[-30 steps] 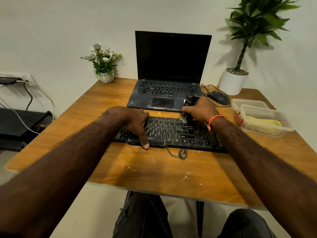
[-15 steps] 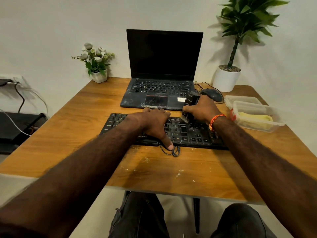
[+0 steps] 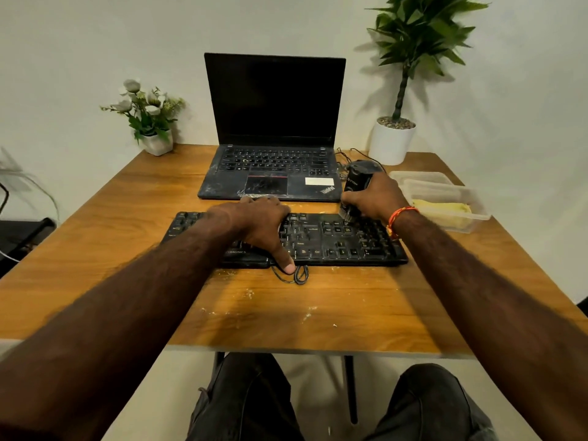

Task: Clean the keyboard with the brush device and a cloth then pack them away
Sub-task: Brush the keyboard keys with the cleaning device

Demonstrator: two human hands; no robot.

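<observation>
A black external keyboard (image 3: pixel 331 240) lies across the middle of the wooden table (image 3: pixel 318 313). My left hand (image 3: pixel 257 227) rests flat on its middle keys, thumb over the front edge. My right hand (image 3: pixel 372 198) grips a black brush device (image 3: pixel 354 186) upright, its bristles touching the keys at the keyboard's upper right. A yellow cloth (image 3: pixel 445 210) lies inside a clear plastic container (image 3: pixel 445 192) at the table's right side.
A dusty open laptop (image 3: pixel 273 173) stands behind the keyboard, with a mouse (image 3: pixel 366 165) to its right. The keyboard's cable (image 3: pixel 296 275) loops at the front. A small flower pot (image 3: pixel 156 141) and a tall potted plant (image 3: pixel 393 141) stand at the back corners. Crumbs dot the tabletop.
My left hand has slid rightward along the keyboard from its left part to its middle. My right hand stays with the brush at the keyboard's upper right.
</observation>
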